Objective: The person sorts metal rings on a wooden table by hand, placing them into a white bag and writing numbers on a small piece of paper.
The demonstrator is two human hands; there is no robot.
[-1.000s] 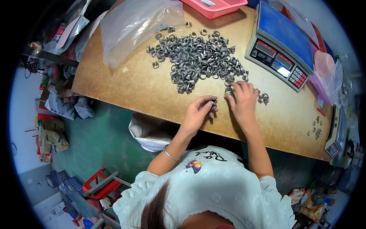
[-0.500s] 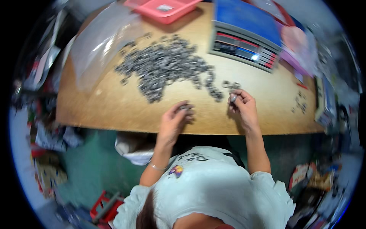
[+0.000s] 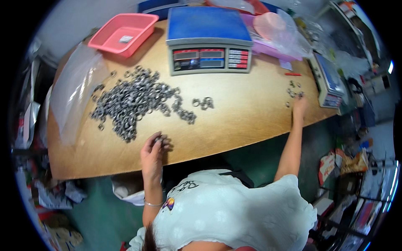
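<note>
A large heap of small grey metal rings lies on the left half of the wooden table. In front of it, near the table's front edge, my left hand is closed with its fingers curled around metal rings; how many cannot be made out. My right arm is stretched far to the right. My right hand is at a small scattered group of rings, with a metal ring at its closed fingertips; the fingers are partly blurred. A few rings lie apart, right of the heap.
A blue-topped digital scale stands at the back middle, a pink tray to its left. Clear plastic sheeting covers the table's left end. On the right are a red pen, a purple tray and a smaller scale.
My right hand has moved from the few rings near the middle to the scattered group far right. The view has turned right. My left hand stays curled near the heap.
</note>
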